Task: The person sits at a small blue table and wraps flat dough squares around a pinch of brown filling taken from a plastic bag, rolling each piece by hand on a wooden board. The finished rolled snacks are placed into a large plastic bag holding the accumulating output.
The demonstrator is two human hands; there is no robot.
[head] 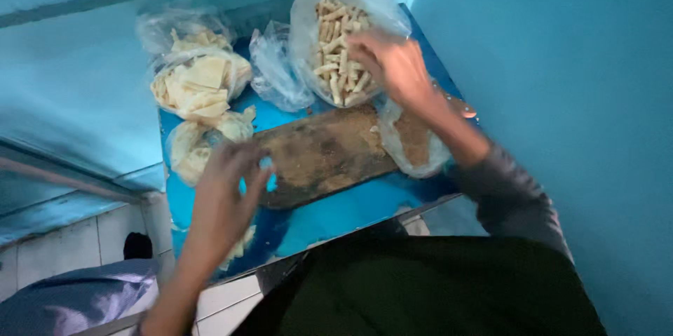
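My right hand (pixel 394 66) reaches into a clear plastic bag of pale stick-shaped pieces (pixel 338 41) at the far side of the blue table; its fingers are curled at the bag's opening, and whether they hold anything is hidden by blur. My left hand (pixel 228 185) hovers over the near left part of the table, fingers loosely apart, close to the left end of a worn wooden cutting board (pixel 329 153). It seems to hold nothing.
Clear bags of flat pale sheets (pixel 200 83) lie stacked at the left of the blue table (pixel 350 210). A crumpled bag with nothing in it (pixel 277 73) and a bag of brown crumbs (pixel 413 141) flank the board. Blue walls close in on the right and back.
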